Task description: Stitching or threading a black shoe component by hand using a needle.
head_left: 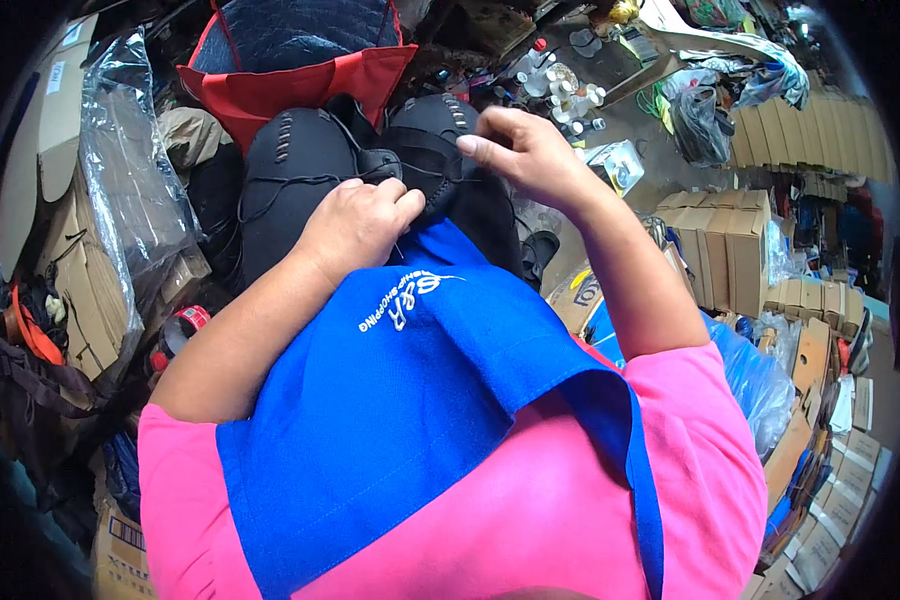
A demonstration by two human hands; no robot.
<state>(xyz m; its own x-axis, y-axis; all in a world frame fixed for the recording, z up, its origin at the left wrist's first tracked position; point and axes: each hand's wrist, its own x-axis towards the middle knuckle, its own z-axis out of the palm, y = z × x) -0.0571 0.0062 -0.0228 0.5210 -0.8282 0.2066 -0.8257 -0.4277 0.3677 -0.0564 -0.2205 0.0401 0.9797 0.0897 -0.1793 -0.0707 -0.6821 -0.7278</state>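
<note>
Two bare hands at a black shoe and its thin cord

In the head view, a person in a pink top (450, 520) and a blue apron (370, 380) sits with a dark, soft-looking shoe (430, 165) on the lap, between the knees of black trousers (285, 235). Pale stitch-like marks show on both knees. A thin black cord (290, 180) crosses the left thigh toward the shoe.

The left hand (360, 225) lies low at the near left side of the shoe, knuckles up, its fingers bent and close together; whether they pinch anything cannot be told, since their tips are hidden. The right hand (530, 150) is raised at the shoe's right side, fingers curled inward and the thumb pointing left, with little room between thumb and forefinger; whether cord is caught there cannot be told.

Beyond the knees stands a red bag (355, 90) with a silvery lining, its mouth spread. Small bottles (565, 90) cluster to its right. Clear plastic (120, 150) hangs over cardboard (55, 130) on the left, and brown boxes (720, 240) are stacked on the right, near a blue plastic-covered bundle (750, 375).
</note>
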